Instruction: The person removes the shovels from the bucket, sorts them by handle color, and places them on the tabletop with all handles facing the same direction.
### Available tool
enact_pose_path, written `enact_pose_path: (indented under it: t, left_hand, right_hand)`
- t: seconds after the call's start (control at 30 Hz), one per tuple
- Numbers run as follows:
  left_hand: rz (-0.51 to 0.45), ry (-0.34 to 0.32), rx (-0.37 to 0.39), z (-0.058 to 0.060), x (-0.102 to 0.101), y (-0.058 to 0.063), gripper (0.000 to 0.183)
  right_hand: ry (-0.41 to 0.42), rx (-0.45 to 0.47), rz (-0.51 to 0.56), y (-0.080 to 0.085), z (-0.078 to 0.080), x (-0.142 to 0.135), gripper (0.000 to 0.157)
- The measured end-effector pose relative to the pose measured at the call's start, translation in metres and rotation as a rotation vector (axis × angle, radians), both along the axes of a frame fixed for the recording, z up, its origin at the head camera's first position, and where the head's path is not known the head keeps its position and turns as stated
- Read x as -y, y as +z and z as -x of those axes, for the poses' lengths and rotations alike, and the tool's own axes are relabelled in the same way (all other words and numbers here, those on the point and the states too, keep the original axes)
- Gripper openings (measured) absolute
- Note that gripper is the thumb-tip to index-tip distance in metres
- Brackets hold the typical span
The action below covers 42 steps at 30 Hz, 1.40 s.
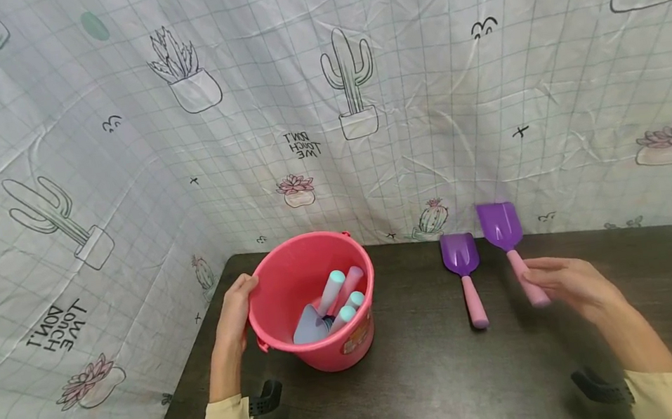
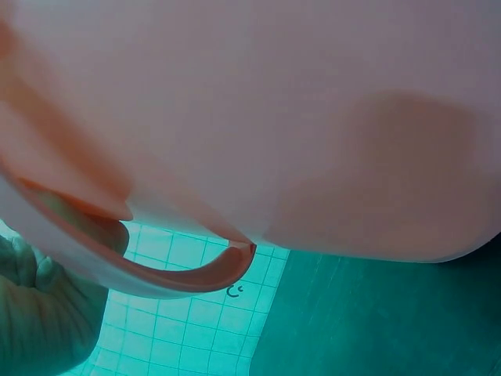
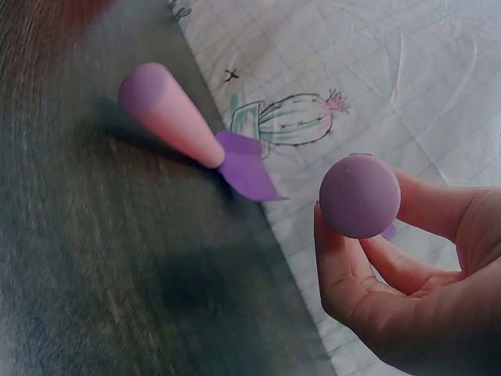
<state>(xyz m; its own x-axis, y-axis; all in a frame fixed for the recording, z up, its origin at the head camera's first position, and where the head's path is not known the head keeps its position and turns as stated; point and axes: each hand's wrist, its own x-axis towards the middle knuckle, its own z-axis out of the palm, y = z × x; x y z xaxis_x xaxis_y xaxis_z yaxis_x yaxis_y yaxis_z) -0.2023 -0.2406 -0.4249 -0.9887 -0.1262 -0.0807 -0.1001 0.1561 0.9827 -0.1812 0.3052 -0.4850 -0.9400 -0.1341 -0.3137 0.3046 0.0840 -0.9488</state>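
Over the right side of the dark tabletop (image 1: 423,389), holding up a purple-bladed shovel (image 1: 501,227) by its pink handle (image 1: 532,288), pinched snugly in the right grip (image 1: 570,285), with thumb and fingers closed round it! Just alongside a second shovel (image 1: 462,265) lying on the tabletop. Across to the left, clasping the red bucket (image 1: 330,357) with the left grip (image 1: 237,310), curled over its rim, with mint-tipped handles (image 1: 330,295) and a grey blade (image 1: 310,327) down inside.
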Motion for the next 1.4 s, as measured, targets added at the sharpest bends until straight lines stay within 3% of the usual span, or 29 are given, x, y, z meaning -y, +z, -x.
enact_pose_path:
  t: [0.3,0.5,0.97,1.4]
  left_hand:
    - [-0.006,-0.005,-0.01,0.0,0.001,0.002,0.026]
    - [-0.006,-0.003,-0.004,-0.001,0.0,0.003,0.027]
    - [-0.002,0.006,-0.007,-0.001,-0.001,0.002,0.026]
    - [0.005,0.0,-0.02,0.0,-0.001,-0.002,0.027]
  right_hand:
    - [-0.057,-0.002,-0.02,-0.011,-0.003,-0.001,0.069]
    - [-0.067,-0.009,-0.099,-0.017,-0.003,-0.003,0.071]
    - [-0.072,0.041,-0.166,-0.028,0.001,-0.004,0.07]
    - [-0.035,0.035,-0.347,-0.026,0.004,0.001,0.066]
